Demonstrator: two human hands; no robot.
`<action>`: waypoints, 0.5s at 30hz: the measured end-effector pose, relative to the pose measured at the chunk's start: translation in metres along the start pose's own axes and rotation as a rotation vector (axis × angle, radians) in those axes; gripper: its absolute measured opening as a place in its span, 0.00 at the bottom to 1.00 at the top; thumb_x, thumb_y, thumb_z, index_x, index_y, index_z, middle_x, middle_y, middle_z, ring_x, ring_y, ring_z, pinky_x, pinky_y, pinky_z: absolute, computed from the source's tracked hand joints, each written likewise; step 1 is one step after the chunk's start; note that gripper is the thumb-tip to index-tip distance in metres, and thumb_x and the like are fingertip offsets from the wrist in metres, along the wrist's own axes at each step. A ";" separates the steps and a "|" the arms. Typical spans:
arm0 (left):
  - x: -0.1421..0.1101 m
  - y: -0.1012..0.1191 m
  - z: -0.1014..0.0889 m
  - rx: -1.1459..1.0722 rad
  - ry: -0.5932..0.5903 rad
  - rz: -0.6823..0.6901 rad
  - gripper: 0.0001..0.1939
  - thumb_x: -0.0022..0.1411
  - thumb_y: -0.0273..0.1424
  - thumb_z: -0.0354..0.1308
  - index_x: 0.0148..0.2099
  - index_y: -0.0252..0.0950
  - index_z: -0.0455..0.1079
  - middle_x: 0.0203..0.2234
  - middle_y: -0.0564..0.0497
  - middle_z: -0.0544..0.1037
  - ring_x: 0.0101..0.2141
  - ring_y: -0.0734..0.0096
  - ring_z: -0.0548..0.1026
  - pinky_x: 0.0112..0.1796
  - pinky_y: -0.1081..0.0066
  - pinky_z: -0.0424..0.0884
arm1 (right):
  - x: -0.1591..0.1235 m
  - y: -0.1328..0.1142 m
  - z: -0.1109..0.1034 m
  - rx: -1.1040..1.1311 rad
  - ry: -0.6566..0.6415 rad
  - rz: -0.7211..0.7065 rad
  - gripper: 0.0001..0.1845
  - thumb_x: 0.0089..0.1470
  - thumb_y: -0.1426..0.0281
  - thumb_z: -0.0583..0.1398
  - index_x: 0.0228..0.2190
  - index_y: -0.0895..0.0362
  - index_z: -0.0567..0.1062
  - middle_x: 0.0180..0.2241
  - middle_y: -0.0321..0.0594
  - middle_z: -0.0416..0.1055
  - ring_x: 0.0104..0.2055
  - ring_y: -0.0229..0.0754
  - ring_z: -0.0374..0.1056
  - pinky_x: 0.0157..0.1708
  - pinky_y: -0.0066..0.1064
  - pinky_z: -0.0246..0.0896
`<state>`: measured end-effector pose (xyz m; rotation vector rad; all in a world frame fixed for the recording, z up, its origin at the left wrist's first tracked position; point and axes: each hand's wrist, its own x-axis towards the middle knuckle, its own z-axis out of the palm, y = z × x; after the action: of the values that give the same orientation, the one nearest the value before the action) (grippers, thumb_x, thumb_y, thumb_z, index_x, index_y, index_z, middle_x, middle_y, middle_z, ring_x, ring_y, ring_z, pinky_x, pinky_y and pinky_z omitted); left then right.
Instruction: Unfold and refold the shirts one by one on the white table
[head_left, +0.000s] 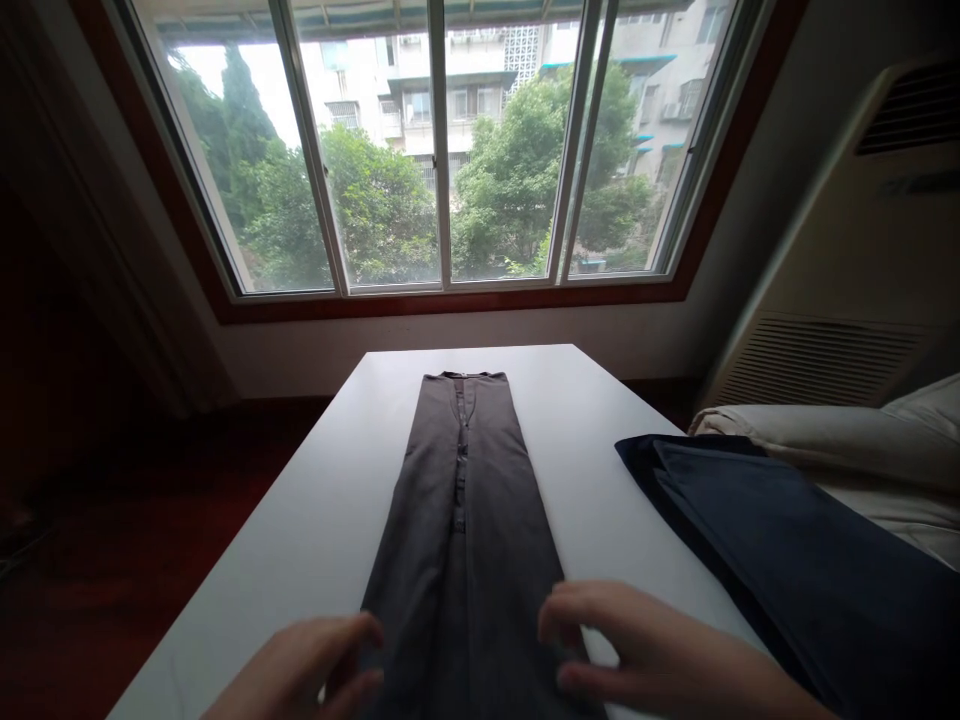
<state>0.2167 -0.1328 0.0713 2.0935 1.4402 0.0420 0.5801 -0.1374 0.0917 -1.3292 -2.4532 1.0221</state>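
Note:
A dark grey-brown buttoned shirt (499, 500) lies flat on the white table (315, 500), its sides folded in so that it forms a long narrow strip. The neckline points to the far end, and a line of buttons or snaps runs down the middle. At the near left edge of the cloth is my left hand (304, 665), thumb and fingers bent but apart. Along the near right edge my right hand (637, 640) has its fingers curved, with a gap to the thumb. Neither hand shows cloth between its fingers. The shirt's near end runs out of view.
To the right lie a folded navy garment (795, 540) and a rolled beige cloth (832, 440). A wide window (442, 200) stands beyond the table's far edge. A tall vented appliance (847, 250) is at the right, and dark red floor (150, 540) shows at the left.

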 end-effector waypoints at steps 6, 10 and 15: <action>0.148 0.059 -0.046 0.222 0.270 0.300 0.16 0.65 0.35 0.51 0.53 0.37 0.70 0.48 0.45 0.75 0.44 0.61 0.74 0.45 0.67 0.69 | 0.128 0.053 -0.058 -0.165 0.223 0.053 0.28 0.56 0.61 0.60 0.56 0.58 0.67 0.52 0.49 0.69 0.44 0.45 0.69 0.43 0.33 0.63; 0.260 0.089 -0.046 0.480 0.176 0.092 0.16 0.63 0.30 0.54 0.51 0.33 0.72 0.51 0.35 0.73 0.52 0.50 0.71 0.50 0.60 0.69 | 0.218 0.080 -0.075 -0.396 0.299 0.325 0.30 0.58 0.65 0.58 0.59 0.62 0.62 0.57 0.57 0.62 0.55 0.51 0.64 0.51 0.35 0.58; 0.332 0.094 -0.034 0.504 0.206 -0.056 0.23 0.57 0.24 0.58 0.56 0.28 0.69 0.52 0.28 0.72 0.52 0.44 0.72 0.46 0.57 0.72 | 0.274 0.097 -0.073 -0.441 0.296 0.424 0.26 0.59 0.68 0.55 0.59 0.54 0.64 0.54 0.53 0.65 0.51 0.50 0.68 0.47 0.36 0.60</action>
<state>0.4216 0.1461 0.0470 2.5049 1.7748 -0.1466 0.5167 0.1511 0.0384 -2.0301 -2.2938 0.3027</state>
